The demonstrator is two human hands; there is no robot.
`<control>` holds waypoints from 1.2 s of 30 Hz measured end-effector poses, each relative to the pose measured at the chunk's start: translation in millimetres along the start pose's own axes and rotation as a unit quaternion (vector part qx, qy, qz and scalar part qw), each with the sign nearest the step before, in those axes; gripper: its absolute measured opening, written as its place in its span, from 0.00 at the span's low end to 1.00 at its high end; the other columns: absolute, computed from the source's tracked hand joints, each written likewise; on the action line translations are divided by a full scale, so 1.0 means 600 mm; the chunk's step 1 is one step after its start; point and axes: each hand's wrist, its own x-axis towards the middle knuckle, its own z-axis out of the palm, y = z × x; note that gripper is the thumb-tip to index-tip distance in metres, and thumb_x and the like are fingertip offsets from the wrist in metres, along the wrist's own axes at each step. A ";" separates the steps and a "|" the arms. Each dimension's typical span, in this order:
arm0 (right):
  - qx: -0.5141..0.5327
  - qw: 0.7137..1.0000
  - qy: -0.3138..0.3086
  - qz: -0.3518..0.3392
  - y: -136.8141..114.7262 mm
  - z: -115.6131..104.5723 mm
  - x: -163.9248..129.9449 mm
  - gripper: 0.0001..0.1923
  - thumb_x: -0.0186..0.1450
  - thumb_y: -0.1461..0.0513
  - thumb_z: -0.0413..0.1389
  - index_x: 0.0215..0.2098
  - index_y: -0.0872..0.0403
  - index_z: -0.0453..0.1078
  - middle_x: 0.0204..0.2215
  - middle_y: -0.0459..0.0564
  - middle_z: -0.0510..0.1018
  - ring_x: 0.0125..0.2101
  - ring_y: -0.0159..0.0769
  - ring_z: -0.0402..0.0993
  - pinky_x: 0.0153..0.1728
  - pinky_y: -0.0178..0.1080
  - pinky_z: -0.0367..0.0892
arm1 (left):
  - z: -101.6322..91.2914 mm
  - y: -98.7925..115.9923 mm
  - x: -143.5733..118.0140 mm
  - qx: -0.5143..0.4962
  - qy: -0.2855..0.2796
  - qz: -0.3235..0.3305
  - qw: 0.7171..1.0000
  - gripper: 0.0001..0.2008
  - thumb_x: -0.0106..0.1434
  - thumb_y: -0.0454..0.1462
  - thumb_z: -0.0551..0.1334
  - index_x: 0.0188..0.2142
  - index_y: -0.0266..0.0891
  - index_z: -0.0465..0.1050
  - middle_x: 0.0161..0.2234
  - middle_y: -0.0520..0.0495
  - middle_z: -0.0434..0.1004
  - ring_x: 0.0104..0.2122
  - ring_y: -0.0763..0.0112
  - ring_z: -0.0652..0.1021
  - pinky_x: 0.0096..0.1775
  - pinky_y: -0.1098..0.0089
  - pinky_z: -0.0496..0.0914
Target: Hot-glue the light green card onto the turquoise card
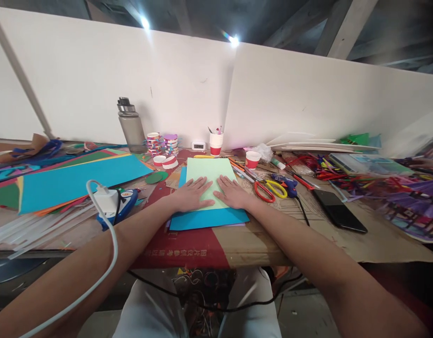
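Note:
A pale green sheet of paper [209,171] lies on top of a larger blue sheet [209,220] in front of me, with a lilac edge peeking out below. My left hand [193,195] rests flat on the green sheet's left side, fingers stretched out. On its right side my right hand [232,191] also lies flat, fingers spread. Neither hand grips anything. Just right of the sheets are scissors with red and yellow handles [280,188] and a blue glue gun [290,184].
A white cable crosses over my left forearm from a charger [109,202]. Coloured sheets [79,178] and clear sticks [43,227] lie left. A grey bottle [132,129], paper cups [252,160] and a small clock [198,145] stand behind. A phone [338,211] and pipe cleaners lie right.

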 end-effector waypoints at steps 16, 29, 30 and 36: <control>-0.007 0.993 0.067 -0.098 -0.035 0.003 -0.001 0.36 0.69 0.50 0.30 0.68 0.65 0.40 0.67 0.59 0.39 0.66 0.46 0.31 0.63 0.51 0.38 | -0.008 -0.003 0.002 0.013 0.048 -0.013 0.999 0.47 0.60 0.63 0.41 0.67 0.30 0.38 0.67 0.36 0.38 0.66 0.58 0.43 0.63 0.57 0.39; 0.002 0.997 0.008 -0.079 -0.017 0.002 -0.019 0.43 0.67 0.43 0.28 0.67 0.68 0.39 0.67 0.61 0.38 0.66 0.45 0.33 0.63 0.48 0.38 | 0.008 -0.010 0.004 0.018 0.006 -0.017 1.000 0.50 0.59 0.63 0.42 0.67 0.29 0.36 0.67 0.36 0.35 0.66 0.57 0.42 0.62 0.55 0.39; 0.008 0.998 0.010 -0.067 -0.014 0.001 -0.022 0.44 0.67 0.42 0.27 0.67 0.69 0.39 0.67 0.62 0.38 0.66 0.45 0.33 0.63 0.47 0.38 | 0.008 -0.011 0.004 0.018 0.008 -0.016 1.000 0.50 0.59 0.64 0.42 0.67 0.29 0.36 0.67 0.36 0.35 0.66 0.57 0.42 0.62 0.55 0.39; 0.014 0.999 0.012 -0.027 0.004 0.004 -0.032 0.47 0.66 0.41 0.27 0.67 0.70 0.40 0.66 0.65 0.39 0.66 0.46 0.33 0.63 0.46 0.38 | 0.005 -0.011 0.002 0.010 0.004 -0.015 1.000 0.48 0.59 0.63 0.42 0.67 0.32 0.38 0.67 0.37 0.35 0.66 0.57 0.43 0.62 0.55 0.39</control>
